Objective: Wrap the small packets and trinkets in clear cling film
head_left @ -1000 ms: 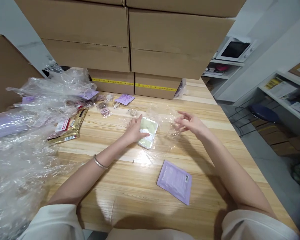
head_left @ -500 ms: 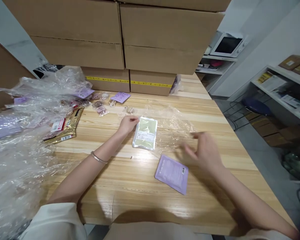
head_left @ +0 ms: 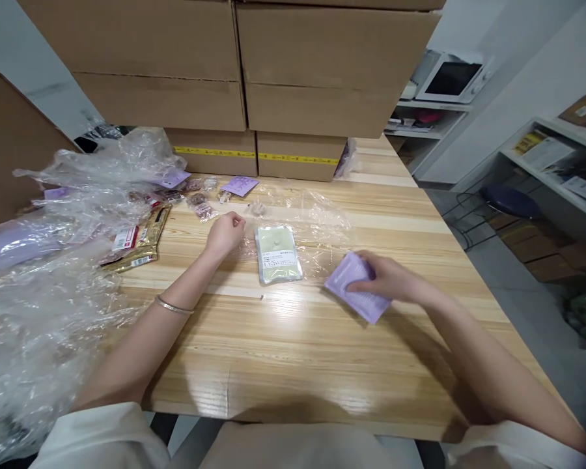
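Observation:
My right hand is closed on a purple sachet, fingers and thumb on its right part, with the sachet tilted over the table. My left hand has its fingertips pinched together, left of the green-and-silver pouch; whatever lies between them is too small or hidden to make out. That pouch lies flat, its white label toward me. Around and behind it a clear plastic bag is spread on the wood, its near left part close to my left fingers.
Crumpled clear plastic bags heap over the table's left side, beside a gold packet. Small wrapped packets and another purple sachet lie farther back. Stacked cardboard boxes wall off the rear. The table's right edge borders the floor.
My right hand has taken hold of the purple sachet and moved it up and away from me. My left hand has let go of the green pouch and shifted left.

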Action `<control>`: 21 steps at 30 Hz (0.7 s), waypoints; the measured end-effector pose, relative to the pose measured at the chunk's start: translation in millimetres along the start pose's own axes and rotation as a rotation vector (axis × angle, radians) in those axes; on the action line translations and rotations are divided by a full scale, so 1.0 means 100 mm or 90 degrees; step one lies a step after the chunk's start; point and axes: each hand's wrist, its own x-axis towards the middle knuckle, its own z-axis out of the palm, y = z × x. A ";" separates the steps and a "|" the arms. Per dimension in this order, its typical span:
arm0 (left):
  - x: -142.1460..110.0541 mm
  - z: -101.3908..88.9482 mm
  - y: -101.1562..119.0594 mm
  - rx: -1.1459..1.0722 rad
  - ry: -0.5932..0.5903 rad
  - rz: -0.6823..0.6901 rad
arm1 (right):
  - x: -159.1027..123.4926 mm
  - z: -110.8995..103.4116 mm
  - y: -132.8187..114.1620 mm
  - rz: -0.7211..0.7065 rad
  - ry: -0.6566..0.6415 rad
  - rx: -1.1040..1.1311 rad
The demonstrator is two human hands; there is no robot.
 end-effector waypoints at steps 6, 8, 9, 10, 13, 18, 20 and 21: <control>-0.19 -0.08 -0.01 0.172 0.000 0.007 | 0.53 -0.23 -0.36 0.054 -0.009 0.405; -0.33 -0.06 0.07 0.236 0.067 0.077 | 0.81 -0.03 -0.48 0.050 -0.013 0.468; -0.40 -0.04 0.11 0.261 0.089 0.121 | 0.93 0.09 -0.52 0.053 -0.027 0.463; -0.47 -0.01 0.14 0.276 0.083 0.167 | 1.05 0.22 -0.56 0.056 -0.044 0.427; -0.66 0.07 0.17 0.253 -0.076 0.254 | 1.26 0.53 -0.65 0.055 -0.062 0.273; -0.84 0.15 0.08 0.220 -0.169 0.308 | 1.27 0.71 -0.77 0.004 -0.018 0.128; -0.89 0.18 0.06 0.226 -0.167 0.318 | 1.24 0.73 -0.81 -0.016 -0.017 0.123; -0.90 0.19 0.05 0.234 -0.163 0.316 | 1.22 0.75 -0.83 -0.024 -0.019 0.135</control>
